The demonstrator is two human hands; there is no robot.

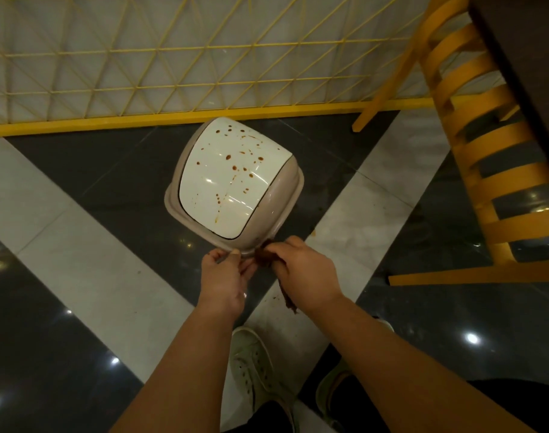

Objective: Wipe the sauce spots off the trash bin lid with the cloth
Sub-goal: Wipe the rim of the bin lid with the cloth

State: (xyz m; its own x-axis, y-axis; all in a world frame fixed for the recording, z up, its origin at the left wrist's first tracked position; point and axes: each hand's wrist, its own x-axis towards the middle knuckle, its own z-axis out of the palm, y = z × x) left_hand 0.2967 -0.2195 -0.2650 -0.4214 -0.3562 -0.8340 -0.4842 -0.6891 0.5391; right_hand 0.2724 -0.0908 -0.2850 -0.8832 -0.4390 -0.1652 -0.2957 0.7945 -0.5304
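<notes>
The trash bin lid (285,195) stands on the floor below me, a beige frame with a glossy white swing flap (226,179). Brown sauce spots (228,157) and thin drip trails are scattered over the flap. My left hand (224,278) pinches the lid's near rim between thumb and fingers. My right hand (306,270) is closed around a dark brown cloth (264,257), pressed against the rim's near corner. One end of the cloth hangs down beneath my wrist.
A yellow wire-mesh barrier (185,64) runs behind the bin. A yellow slatted chair (485,145) stands at the right, beside a dark table edge (529,51). My light shoes (251,367) are on the glossy grey and white tile floor. Small brown specks lie on the white tile.
</notes>
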